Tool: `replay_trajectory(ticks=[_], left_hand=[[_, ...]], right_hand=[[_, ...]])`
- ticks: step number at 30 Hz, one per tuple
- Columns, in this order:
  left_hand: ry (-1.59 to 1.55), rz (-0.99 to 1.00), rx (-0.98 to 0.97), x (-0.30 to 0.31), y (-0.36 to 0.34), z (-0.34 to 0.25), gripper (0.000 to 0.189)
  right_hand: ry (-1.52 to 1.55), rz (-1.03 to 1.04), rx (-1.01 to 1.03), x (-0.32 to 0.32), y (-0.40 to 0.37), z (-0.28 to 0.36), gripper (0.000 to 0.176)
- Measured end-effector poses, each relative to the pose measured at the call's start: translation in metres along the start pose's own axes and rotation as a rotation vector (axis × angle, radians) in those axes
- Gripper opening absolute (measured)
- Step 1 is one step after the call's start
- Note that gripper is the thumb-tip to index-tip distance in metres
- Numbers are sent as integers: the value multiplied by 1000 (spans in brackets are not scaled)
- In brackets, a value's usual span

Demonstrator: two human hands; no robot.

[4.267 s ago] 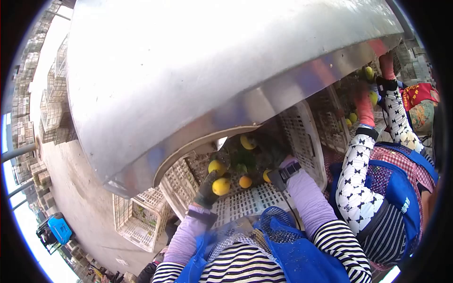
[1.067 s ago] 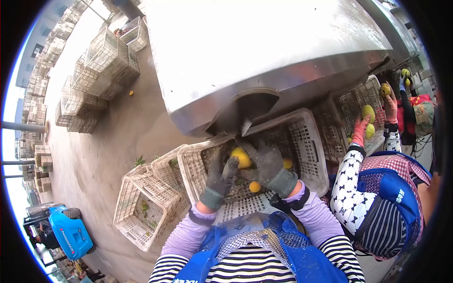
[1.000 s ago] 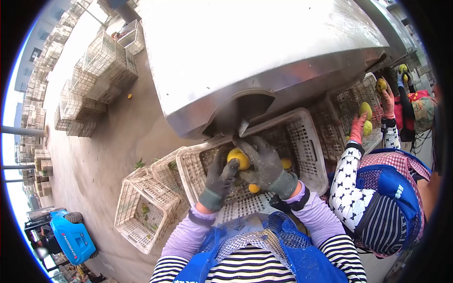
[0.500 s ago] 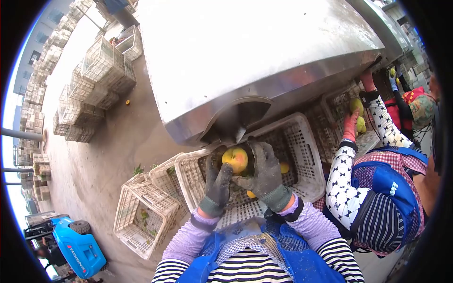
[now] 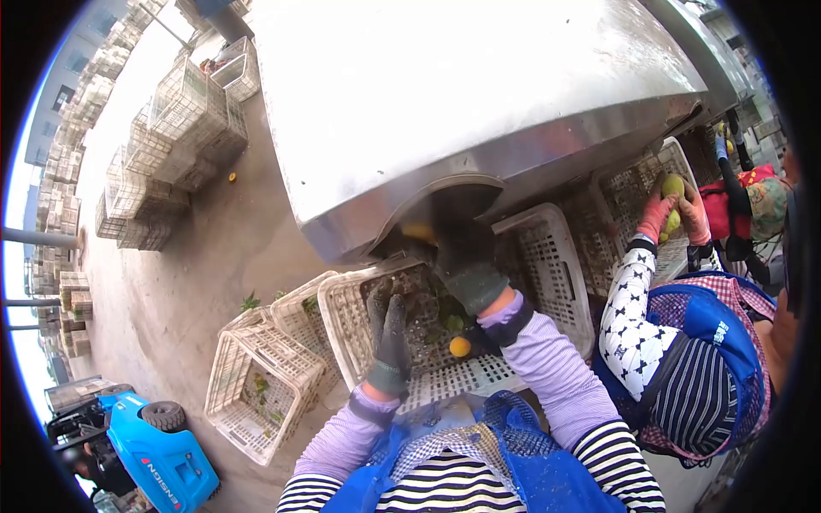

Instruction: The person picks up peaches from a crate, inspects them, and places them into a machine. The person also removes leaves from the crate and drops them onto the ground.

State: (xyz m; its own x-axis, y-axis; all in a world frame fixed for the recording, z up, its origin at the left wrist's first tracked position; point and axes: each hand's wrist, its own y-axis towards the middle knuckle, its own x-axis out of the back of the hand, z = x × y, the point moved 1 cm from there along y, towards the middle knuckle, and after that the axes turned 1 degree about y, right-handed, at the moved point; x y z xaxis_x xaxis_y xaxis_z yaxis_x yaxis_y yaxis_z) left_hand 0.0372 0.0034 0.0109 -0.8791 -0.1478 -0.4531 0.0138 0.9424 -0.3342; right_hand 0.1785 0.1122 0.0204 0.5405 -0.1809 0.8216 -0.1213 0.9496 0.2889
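My right hand (image 5: 469, 269), in a dark work glove, reaches into the shadowed opening (image 5: 453, 201) at the front of a metal machine. A yellow fruit (image 5: 418, 232) shows at its fingers, which are mostly lost in shadow. My left hand (image 5: 389, 342), gloved the same way, is open over a white plastic crate (image 5: 342, 329), its fingers stretched out and holding nothing. Inside this crate lie green leaves and scraps, with an orange-yellow fruit (image 5: 460, 346) close to its near side.
The pale machine top (image 5: 470, 85) spans the space ahead. At right, a co-worker's gloved hands (image 5: 676, 214) hold greenish fruit above another crate. Several crates (image 5: 265, 385) stand at left, with stacked crates (image 5: 184, 120) beyond. A blue vehicle (image 5: 162, 453) is at lower left.
My right hand has moved up into the machine opening with the yellow fruit. My left hand has come off the fruit and dropped slightly. The co-worker's hands have come together.
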Motion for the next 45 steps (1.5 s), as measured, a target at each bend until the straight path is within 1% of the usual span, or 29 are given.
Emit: replay_trajectory(ticks=[1,3,4,5,6,7,8,9,11,12,13,14,17,18,19,21,23,24,26,28,30,32,34,37,38,40,41,43,45], left_hand=[[296,-11,-58,22,4,30,48],[794,24,-151,69,11,95,51],[993,49,-195,94,16,132,54],[1068,71,-120,100,20,159,59],[1145,99,-45,105,24,186,64],[1187,106,98,95,37,203,69],[1228,114,243,83,46,213,74],[1338,232,216,77,42,224,70],[1563,455,133,74,21,249,62],[1659,609,81,58,28,263,60],[1759,736,23,42,33,266,58],[1856,865,-38,36,33,267,56],[1855,996,-75,85,37,352,51],[1766,1012,-112,80,41,339,46],[1725,966,-50,77,44,318,43],[1640,872,67,76,48,280,37],[1000,469,377,107,52,281,36],[664,256,486,117,49,276,35],[816,322,88,81,38,187,38],[845,376,-166,49,32,114,41],[742,436,-299,27,33,76,44],[329,281,30,27,20,54,44],[-129,201,329,28,15,41,44],[1058,425,-735,29,12,2,48],[1016,388,-681,24,7,-11,51],[972,370,-696,15,6,-25,51],[951,361,-704,11,9,-30,51],[689,261,-392,7,1,-36,51],[310,206,-151,10,0,-32,53]], right_hand=[[36,-154,88,-15,11,-5,43],[84,-214,103,-13,24,-12,37],[90,-120,35,4,25,-17,35],[98,-27,-34,8,14,-27,33],[66,-12,-50,2,-9,-47,32],[26,-15,-45,-1,-23,-79,30],[-28,56,-112,-2,-34,-104,30],[-86,131,-175,-3,-45,-128,29],[-160,465,-469,-34,-87,-182,35],[-175,649,-659,-56,-113,-230,39],[-169,728,-734,-66,-125,-250,41],[-151,699,-768,-80,-151,-261,43],[-80,571,-786,-130,-218,-298,46],[-61,605,-787,-140,-227,-305,46],[-30,646,-783,-148,-232,-302,46],[111,627,-885,-149,-229,-284,50],[304,670,-990,-142,-217,-272,55],[368,758,-849,-127,-196,-252,60],[489,929,-553,-82,-146,-183,71],[847,711,-311,-41,-125,-120,81],[804,560,-148,-11,-108,-86,84],[776,460,-117,16,-101,-50,85],[762,413,-217,31,-101,-25,84],[584,159,-196,40,-101,5,77],[565,108,-175,46,-95,21,76],[528,7,-134,58,-78,38,73],[385,-9,-61,61,-67,39,72],[100,-39,65,64,-41,38,71],[23,-72,61,40,-24,26,69]])
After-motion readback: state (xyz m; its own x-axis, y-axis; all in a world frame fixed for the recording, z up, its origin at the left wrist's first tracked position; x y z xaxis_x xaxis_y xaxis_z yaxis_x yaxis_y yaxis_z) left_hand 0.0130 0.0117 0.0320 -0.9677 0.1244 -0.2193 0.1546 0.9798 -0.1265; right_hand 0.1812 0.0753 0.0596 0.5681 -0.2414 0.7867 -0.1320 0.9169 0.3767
